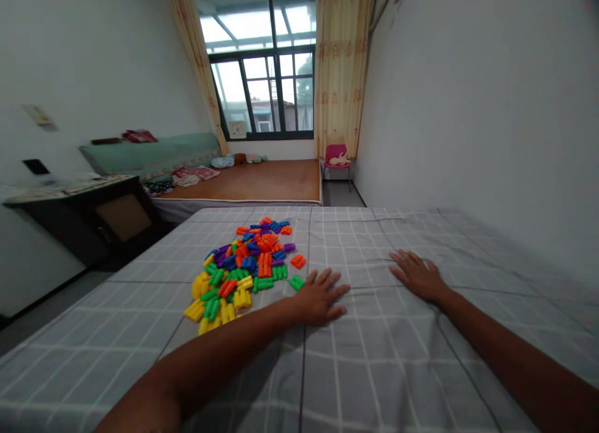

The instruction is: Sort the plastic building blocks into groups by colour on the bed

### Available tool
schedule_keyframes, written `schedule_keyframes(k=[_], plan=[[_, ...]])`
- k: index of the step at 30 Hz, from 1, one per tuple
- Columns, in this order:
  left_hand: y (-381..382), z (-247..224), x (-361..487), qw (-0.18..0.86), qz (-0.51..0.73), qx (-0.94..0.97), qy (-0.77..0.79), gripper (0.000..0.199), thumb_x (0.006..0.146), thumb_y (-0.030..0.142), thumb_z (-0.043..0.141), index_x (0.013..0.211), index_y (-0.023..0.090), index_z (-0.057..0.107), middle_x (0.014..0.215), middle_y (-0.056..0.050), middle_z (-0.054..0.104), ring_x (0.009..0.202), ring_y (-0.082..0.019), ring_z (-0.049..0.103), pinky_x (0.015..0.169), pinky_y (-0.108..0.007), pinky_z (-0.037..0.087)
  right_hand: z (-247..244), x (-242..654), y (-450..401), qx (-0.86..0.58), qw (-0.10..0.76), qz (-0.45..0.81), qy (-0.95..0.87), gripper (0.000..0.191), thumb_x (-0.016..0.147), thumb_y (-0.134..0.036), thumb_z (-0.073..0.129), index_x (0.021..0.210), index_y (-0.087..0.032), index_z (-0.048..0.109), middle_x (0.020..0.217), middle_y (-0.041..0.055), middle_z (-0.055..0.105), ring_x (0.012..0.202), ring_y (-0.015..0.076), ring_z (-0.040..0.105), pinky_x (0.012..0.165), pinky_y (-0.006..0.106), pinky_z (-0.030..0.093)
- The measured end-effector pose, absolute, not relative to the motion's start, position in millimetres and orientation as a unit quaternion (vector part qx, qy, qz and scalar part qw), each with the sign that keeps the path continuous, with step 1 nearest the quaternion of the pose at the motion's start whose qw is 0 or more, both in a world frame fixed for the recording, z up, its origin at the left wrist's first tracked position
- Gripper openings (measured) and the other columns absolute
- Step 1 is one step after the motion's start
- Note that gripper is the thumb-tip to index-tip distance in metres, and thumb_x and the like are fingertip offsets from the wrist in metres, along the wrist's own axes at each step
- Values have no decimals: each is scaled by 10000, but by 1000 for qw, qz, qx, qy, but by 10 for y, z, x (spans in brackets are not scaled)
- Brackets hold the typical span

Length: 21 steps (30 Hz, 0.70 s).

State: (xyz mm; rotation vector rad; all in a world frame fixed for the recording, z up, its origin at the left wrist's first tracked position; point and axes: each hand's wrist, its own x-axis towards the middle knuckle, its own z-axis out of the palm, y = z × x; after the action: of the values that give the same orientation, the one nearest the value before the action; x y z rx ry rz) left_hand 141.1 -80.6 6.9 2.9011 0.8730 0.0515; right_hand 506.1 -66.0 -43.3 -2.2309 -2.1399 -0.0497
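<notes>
My left hand (321, 297) lies flat on a grey checked cloth (374, 358), palm down with its fingers spread. Close to its fingers is a green plastic building piece (296, 284), and just beyond that an orange piece (298, 261). To the left spreads a loose heap of plastic building pieces (264, 264) in orange, blue, purple, green and yellow, with the yellow ones (224, 312) nearest me. My right hand (418, 275) also rests flat on the cloth, farther right, fingers apart and holding nothing.
Past the cloth's far edge stands a bed with a brown mat (271, 178). A pink chair (336, 157) is by the curtain (344, 71). A dark cabinet (116, 218) stands at left, and a white wall (491, 108) runs along the right.
</notes>
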Motion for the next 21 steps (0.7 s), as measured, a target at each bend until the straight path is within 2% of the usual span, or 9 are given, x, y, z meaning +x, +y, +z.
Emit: schedule_keyframes(k=[3,7,9,11,13,15,17,19,21], plan=[[-1047,75,1352,62,15,953,297,659,938,630,285,1506,296,283,1594,-110,242,1463,-337,195,1131,-576,223,-425,5105,-683,-729,24,5,-684,685,894,-624,175,1506,-350,314,1596,18,241,1460,303,195,1127,624,185],[-1392,117,1166,86,17,970,228,653,928,625,346,1492,296,323,1587,-73,275,1464,-314,202,1154,-514,222,-511,5295,-658,-731,38,2,-682,699,879,-623,216,1502,-328,329,1584,34,275,1446,313,232,1125,620,220],[-1533,190,923,92,26,972,214,627,933,615,348,1482,312,340,1581,-53,294,1466,-293,205,1162,-505,214,-508,5293,-571,-721,46,-2,-692,683,874,-606,263,1453,-280,420,1532,99,377,1401,344,325,1104,624,266],[-1576,301,546,78,50,960,265,605,940,597,351,1475,314,354,1583,-55,288,1467,-285,204,1167,-513,199,-419,5077,-433,-689,73,-5,-721,658,881,-580,305,1363,-191,527,1432,186,490,1333,372,424,1083,602,320],[-1506,412,54,38,80,922,377,631,912,592,429,1472,306,365,1595,-79,251,1464,-311,200,1163,-536,193,-264,4604,-293,-608,129,-14,-784,625,899,-553,336,1305,-139,570,1388,218,521,1314,359,451,1090,548,342],[-1347,470,-479,6,84,867,491,664,858,584,536,1454,333,389,1595,-82,245,1454,-355,205,1135,-585,217,-99,3927,-204,-472,168,15,-865,595,906,-556,394,1362,-197,521,1450,153,476,1336,312,433,1098,503,352],[-1138,444,-958,-1,97,795,599,712,819,591,579,1448,308,404,1573,-115,288,1436,-398,224,1098,-638,238,26,3154,-188,-398,161,42,-902,636,888,-575,463,1425,-235,458,1487,132,434,1341,309,422,1082,493,371],[-909,339,-1305,34,143,747,648,703,854,569,524,1441,194,420,1510,-178,381,1390,-386,329,1094,-588,294,95,2397,-225,-381,158,35,-910,706,869,-587,503,1469,-227,403,1507,149,397,1347,337,399,1062,514,375],[-686,192,-1498,85,236,739,626,645,903,547,434,1399,136,465,1429,-181,489,1328,-326,438,1105,-500,335,120,1735,-261,-330,143,9,-933,707,860,-616,510,1466,-266,413,1542,128,346,1376,364,336,1084,554,310]])
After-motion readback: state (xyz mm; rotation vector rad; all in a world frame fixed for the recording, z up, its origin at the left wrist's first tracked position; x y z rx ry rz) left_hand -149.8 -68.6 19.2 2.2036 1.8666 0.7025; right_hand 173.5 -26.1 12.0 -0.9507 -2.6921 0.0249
